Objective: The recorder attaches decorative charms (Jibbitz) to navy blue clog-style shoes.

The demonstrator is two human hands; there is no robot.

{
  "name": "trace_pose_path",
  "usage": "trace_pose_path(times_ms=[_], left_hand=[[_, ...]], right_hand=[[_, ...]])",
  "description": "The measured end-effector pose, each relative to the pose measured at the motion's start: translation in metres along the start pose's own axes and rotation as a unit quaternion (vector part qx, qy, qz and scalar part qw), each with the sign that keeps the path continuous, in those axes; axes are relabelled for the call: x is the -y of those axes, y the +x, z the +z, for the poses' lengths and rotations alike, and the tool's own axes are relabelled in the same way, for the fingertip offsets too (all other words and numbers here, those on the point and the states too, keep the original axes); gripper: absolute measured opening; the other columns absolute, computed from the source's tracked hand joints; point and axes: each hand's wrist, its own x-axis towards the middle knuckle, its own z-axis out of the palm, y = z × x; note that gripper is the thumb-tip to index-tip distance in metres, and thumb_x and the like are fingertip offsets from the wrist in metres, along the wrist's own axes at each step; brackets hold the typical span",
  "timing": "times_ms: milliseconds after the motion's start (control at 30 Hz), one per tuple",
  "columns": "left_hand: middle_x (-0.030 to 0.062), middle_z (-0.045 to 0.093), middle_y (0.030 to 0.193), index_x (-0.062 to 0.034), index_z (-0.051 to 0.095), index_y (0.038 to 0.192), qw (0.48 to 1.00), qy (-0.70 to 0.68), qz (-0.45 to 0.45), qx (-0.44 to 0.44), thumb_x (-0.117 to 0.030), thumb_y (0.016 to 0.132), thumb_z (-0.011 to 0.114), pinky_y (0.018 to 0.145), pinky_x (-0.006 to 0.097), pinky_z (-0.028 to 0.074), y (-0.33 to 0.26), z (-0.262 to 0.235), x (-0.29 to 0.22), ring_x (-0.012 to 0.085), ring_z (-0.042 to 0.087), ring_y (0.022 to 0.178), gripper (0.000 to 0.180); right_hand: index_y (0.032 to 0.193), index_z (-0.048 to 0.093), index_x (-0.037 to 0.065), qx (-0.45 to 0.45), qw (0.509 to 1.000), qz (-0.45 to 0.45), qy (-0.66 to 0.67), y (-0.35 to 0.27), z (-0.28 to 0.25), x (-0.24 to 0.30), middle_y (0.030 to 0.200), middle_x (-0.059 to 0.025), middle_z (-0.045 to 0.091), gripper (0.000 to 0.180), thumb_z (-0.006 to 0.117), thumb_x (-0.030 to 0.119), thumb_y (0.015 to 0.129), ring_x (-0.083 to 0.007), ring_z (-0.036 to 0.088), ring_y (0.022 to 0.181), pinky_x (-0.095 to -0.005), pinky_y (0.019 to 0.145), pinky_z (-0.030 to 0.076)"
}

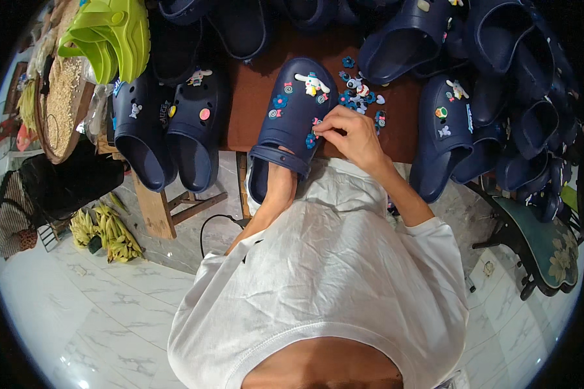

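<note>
Probable decorating step: 1 navy shoe [298,120] overhangs the brown table [243,111], the left hand [281,184] inside with grip hidden, the right hand [352,133] pinched closed at a blue charm [311,141], which seemingly next needs pressing home.

We record a brown tabletop [246,97] under the right hand's [352,135] grip. Beyond and right of that grip, we note a cluster of loose charms [361,91]. Left of it, a navy clog pair [191,122] overhangs the near edge; to its right, another navy clog [442,126] does likewise. Contact between tabletop and gripped clog [281,131] we cannot confirm.
</note>
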Motion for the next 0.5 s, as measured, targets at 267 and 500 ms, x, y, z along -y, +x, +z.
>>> trace_pose_path(times_ms=[267, 500], left_hand=[[0.0117, 0.046, 0.138, 0.0014, 0.034, 0.14, 0.999, -0.029, 0.003, -0.013, -0.032, 0.102, 0.042, 0.107, 0.035, 0.037, 0.002, 0.0, 0.002, 0.0212, 0.047, 0.124, 0.051], [0.0096, 0.051, 0.135, -0.0015, 0.041, 0.137, 0.999, -0.033, -0.003, -0.004, -0.033, 0.101, 0.042, 0.108, 0.038, 0.035, 0.003, -0.004, 0.001, 0.0221, 0.048, 0.124, 0.048]], right_hand=[[0.093, 0.071, 0.004, -0.049, 0.999, 0.0, 0.017, -0.01, 0.017, 0.012, 0.09, -0.0084, 0.066, 0.016, 0.068, 0.0, 0.078, -0.0237, 0.066, 0.081, -0.0319, 0.07, 0.052], [0.112, 0.058, 0.002, -0.12, 0.989, -0.06, -0.059, -0.035, 0.039, 0.022, 0.105, -0.0121, 0.057, 0.031, 0.064, 0.002, 0.082, -0.0305, 0.058, 0.097, -0.0387, 0.083, 0.048]])
